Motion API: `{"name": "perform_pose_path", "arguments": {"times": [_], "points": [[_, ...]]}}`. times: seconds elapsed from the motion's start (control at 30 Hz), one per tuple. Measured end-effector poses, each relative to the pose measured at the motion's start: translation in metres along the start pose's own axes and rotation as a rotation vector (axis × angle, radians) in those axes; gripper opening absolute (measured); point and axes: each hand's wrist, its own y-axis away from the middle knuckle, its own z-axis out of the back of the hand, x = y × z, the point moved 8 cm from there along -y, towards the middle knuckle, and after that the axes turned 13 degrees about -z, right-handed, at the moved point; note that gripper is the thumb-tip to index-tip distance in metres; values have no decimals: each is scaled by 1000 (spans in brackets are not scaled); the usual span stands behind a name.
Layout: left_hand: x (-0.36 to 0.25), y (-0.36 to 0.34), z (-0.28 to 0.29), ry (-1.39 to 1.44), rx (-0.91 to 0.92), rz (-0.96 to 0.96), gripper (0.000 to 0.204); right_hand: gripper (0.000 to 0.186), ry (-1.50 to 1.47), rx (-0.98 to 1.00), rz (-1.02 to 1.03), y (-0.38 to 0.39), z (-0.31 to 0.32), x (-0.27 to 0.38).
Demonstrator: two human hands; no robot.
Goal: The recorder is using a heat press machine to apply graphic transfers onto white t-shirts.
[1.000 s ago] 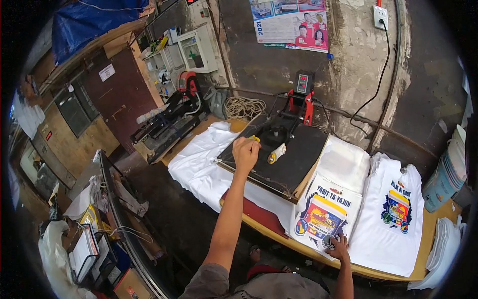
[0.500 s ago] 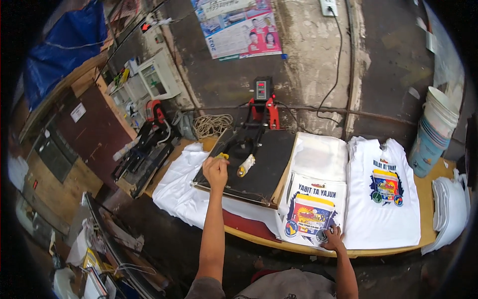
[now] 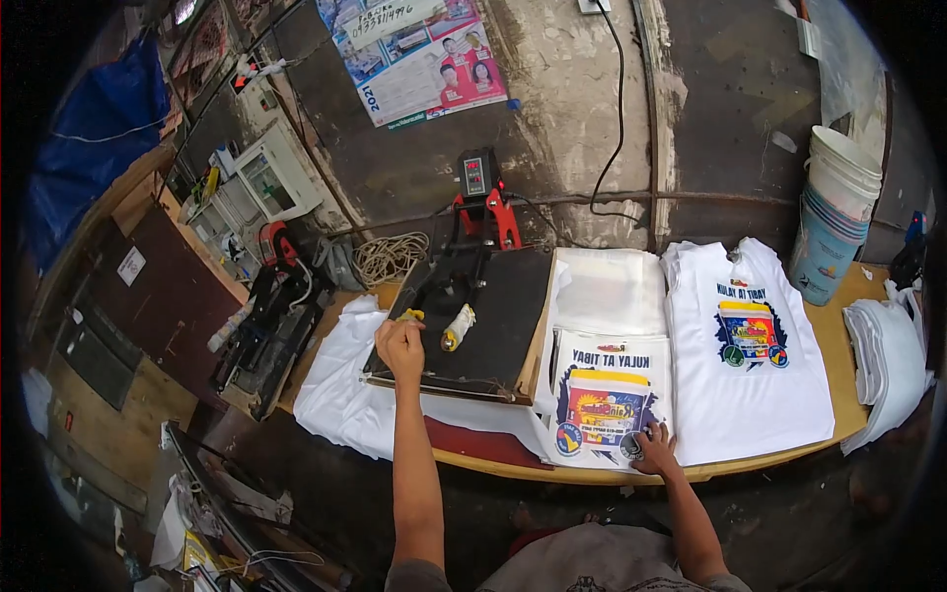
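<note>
A heat press with a wide black top plate [image 3: 503, 340] stands left of centre on the table. My left hand [image 3: 400, 350] is closed at the plate's left side, around a handle whose yellow end [image 3: 410, 316] peeks out past the fingers. The press's other grip [image 3: 458, 329], wrapped in white and yellow, is free. To the right lies a stack of transfer sheets with a mirrored colour print [image 3: 604, 409]. My right hand [image 3: 654, 450] rests on its lower right corner, fingers spread. Beside it a white printed T-shirt [image 3: 750, 409] lies flat.
White cloth [image 3: 340, 385] hangs over the table's left edge. A second press [image 3: 271, 331] and coiled rope [image 3: 390, 259] sit behind it. Blank white sheets [image 3: 610, 291] lie behind the prints. Stacked buckets [image 3: 837, 217] and folded white shirts [image 3: 883, 365] stand at right. A black cord [image 3: 621, 128] hangs down the wall.
The view has shifted, so the table appears a little further left and higher. Both hands keep their places, the left at the press handle and the right on the printed sheet.
</note>
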Motion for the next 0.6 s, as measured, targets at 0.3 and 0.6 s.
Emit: {"name": "perform_pose_path", "arguments": {"times": [0.3, 0.6], "points": [[0, 0, -1, -9, 37, 22, 21, 76, -1, -13, 13, 0, -2, -1], [0, 1, -1, -21, 16, 19, 22, 77, -3, -32, 27, -1, -5, -3]]}}
